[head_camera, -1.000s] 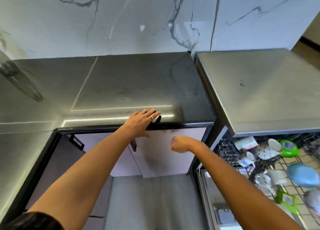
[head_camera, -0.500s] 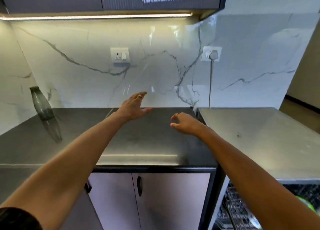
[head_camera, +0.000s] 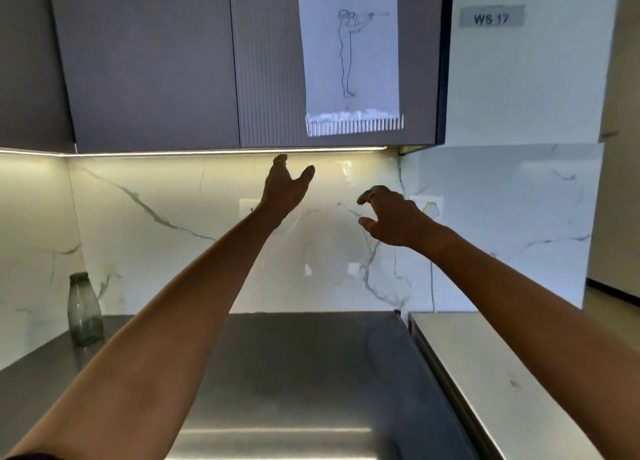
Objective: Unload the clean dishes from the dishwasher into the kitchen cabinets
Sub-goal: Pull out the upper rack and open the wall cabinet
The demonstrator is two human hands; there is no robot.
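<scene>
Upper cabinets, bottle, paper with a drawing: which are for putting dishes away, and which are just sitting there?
For the job:
upper cabinets, doors closed
left hand, raised just below them, empty
right hand, raised, empty

Just there:
glass bottle on the counter
drawing sheet
WS 17 label

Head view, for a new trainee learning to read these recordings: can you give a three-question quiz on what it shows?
1. True or false: the left hand holds a plate.
2. What stands on the dark countertop at far left? A) grey glass bottle B) white mug
3. Are the grey upper cabinet doors open or closed?

Key: 1 false, both it and the right hand hold nothing; 2 A; 3 closed.
</scene>
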